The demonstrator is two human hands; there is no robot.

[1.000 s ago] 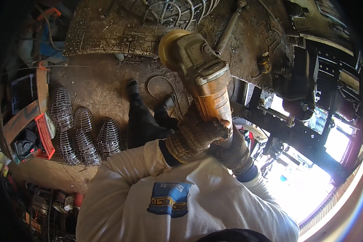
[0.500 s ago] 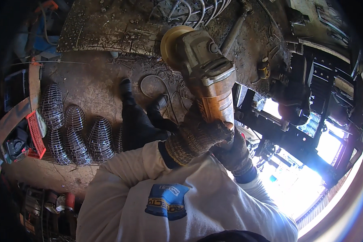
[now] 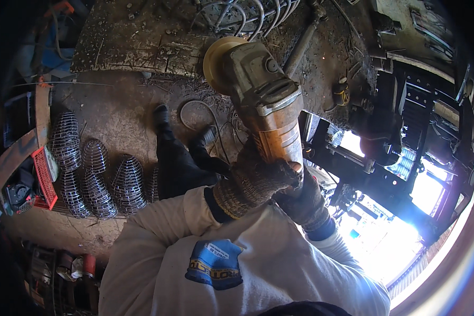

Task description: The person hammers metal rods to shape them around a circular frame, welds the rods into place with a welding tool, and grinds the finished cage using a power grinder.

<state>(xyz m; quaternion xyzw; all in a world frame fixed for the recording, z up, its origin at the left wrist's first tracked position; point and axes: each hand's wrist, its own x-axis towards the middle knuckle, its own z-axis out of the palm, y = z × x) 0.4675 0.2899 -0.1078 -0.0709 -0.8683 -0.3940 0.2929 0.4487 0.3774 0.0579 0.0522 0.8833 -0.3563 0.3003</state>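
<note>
An angle grinder [image 3: 276, 134] with a worn orange body and a pale round disc [image 3: 216, 66] is held out in front of me over the workbench's near edge. My left hand [image 3: 255, 184], in a brown knitted glove, is wrapped round the rear of its body. My right hand [image 3: 305, 205], gloved alike, closes round the back end beside the left; a fingertip shows at the top of the grip. Just beyond the disc lies a frame of curved metal rods [image 3: 260, 16] on the dirty workbench [image 3: 137, 37]. Whether the disc touches the frame I cannot tell.
Several coiled wire cages [image 3: 127, 184] stand at the left, next to a red plastic crate [image 3: 45, 176]. A cable [image 3: 200, 102] loops on the floor by my feet. On the bench at right sit a metal bar [image 3: 303, 45] and a yellow-black tool [image 3: 341, 94]. Dark machinery [image 3: 384, 137] stands at right.
The grinder and both hands have shifted slightly to the left, and the whole view has moved a little too. Both hands keep their grip on the grinder.
</note>
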